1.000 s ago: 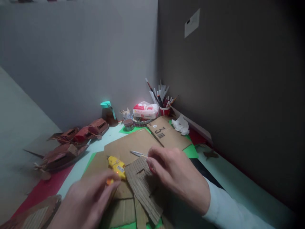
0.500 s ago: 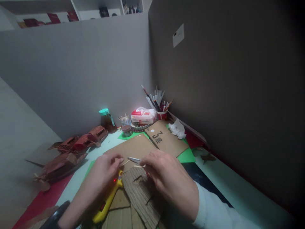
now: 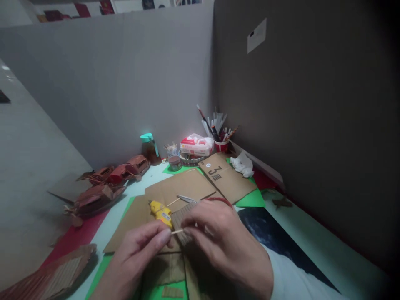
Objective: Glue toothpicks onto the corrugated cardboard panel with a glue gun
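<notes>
My left hand (image 3: 137, 258) and my right hand (image 3: 225, 246) meet over a corrugated cardboard piece (image 3: 181, 216) at the table's near edge. Between the fingertips of both hands is a thin wooden stick (image 3: 176, 231), pinched at each end. A yellow glue gun (image 3: 161, 212) lies just beyond my left fingers on flat brown cardboard (image 3: 181, 187). Scissors (image 3: 187, 198) with red handles rest behind the corrugated piece. My right hand covers most of the corrugated piece.
Red-brown cardboard boat models (image 3: 103, 187) stand at the left. At the back are a teal-capped bottle (image 3: 149, 146), a tissue pack (image 3: 196, 145), a red cup of pens (image 3: 220, 141) and a crumpled tissue (image 3: 243, 163). Grey partition walls close the back and right.
My left hand let go of the glue gun, which now lies on the cardboard. Both hands came together and now pinch the thin stick over the corrugated piece.
</notes>
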Action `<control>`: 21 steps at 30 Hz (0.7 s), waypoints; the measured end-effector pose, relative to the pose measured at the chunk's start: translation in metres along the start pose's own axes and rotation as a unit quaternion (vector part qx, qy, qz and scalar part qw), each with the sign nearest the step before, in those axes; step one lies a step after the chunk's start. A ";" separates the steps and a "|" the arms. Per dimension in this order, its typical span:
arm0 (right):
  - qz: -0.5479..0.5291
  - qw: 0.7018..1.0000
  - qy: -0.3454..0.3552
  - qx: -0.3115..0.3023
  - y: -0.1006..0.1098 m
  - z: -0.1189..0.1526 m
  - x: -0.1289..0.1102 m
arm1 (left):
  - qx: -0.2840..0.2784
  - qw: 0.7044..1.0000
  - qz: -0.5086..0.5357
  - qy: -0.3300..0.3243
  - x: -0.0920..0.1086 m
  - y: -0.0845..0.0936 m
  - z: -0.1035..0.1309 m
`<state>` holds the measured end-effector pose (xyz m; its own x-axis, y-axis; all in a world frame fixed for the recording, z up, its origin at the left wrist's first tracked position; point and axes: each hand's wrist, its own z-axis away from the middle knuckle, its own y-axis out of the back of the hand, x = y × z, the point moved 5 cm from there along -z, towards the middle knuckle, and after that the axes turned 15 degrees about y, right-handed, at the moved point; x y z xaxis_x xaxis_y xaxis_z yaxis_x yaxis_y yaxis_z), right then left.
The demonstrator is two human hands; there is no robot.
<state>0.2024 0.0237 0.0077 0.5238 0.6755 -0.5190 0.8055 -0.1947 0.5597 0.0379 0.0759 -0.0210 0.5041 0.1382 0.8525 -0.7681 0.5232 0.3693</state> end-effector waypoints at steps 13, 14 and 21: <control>0.116 0.981 0.153 0.024 -0.033 0.003 -0.029 | 0.006 0.846 0.523 0.104 -0.025 -0.013 0.005; 0.143 0.975 0.168 0.033 -0.037 0.002 -0.033 | 0.013 0.841 0.531 0.102 -0.026 -0.015 0.005; 0.280 0.941 0.185 0.039 -0.049 -0.003 -0.047 | 0.066 0.867 0.487 0.084 -0.030 -0.018 0.010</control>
<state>0.1379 0.0040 0.0068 0.7510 0.6507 0.1118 0.4576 -0.6351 0.6223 0.0326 0.0545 -0.0492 -0.3670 0.5868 0.7218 -0.8947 -0.0104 -0.4464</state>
